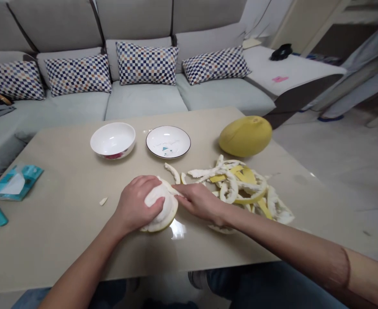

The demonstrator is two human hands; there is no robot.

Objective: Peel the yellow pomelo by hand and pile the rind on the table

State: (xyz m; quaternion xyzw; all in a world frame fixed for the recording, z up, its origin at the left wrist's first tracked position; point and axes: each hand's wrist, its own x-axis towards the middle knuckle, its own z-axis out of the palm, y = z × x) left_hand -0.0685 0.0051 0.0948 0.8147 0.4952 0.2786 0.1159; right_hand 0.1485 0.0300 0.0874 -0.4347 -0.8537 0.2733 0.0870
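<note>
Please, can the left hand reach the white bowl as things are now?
Probably yes: the white bowl is ahead of the left hand, with only tabletop showing between. But that hand holds the fruit, and would likely need to release it.

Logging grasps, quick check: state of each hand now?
Left hand: holding the part-peeled pomelo.
Right hand: fingers closed on its peel.

I see everything in soft, muted indoor light, its source out of my view. A white reflection glares on the glossy table (47,236) near my fingers (158,209), and a faint shadow lies beneath the bowl (113,143). The wide lens stretches my right forearm (291,246) toward the corner, while the floor (332,146) at right smears into blur.
</note>
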